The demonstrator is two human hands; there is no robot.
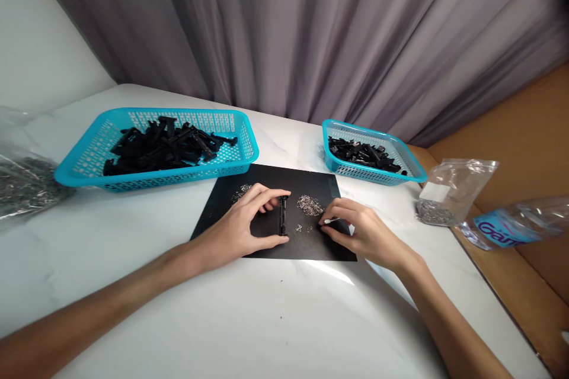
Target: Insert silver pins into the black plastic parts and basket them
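Bar and pile: I judge the step in hand to be fetching a small metal piece; my left hand (242, 222) steadies the black bar (283, 217) while my right hand (367, 231) works beside the right pile (310, 205).
Next pick: as I read it, this calls for a fine grip on a single piece, with the bar kept steady meanwhile.
Bar's look: black, slim and straight, broader at both ends, with detail along its length too fine for me to make out.
Bar's place: over the dark mat (275, 250), left of the right pile, its length running away from me; whether it touches the mat I can't tell.
Left hand: pinching the bar by its ends, thumb at the near one, a finger at the far one.
Right hand: thumb and fingertips drawn close together; something pale shows there, but I can't tell whether they hold anything.
Loose pieces (299, 228): a few lie on the mat, just nearer me than the right pile.
Left pile (242, 192): more metal bits, partly hidden by my left hand.
Baskets: on the worktop (213, 320), the left basket (251, 139) and right basket (377, 174) both hold black parts.
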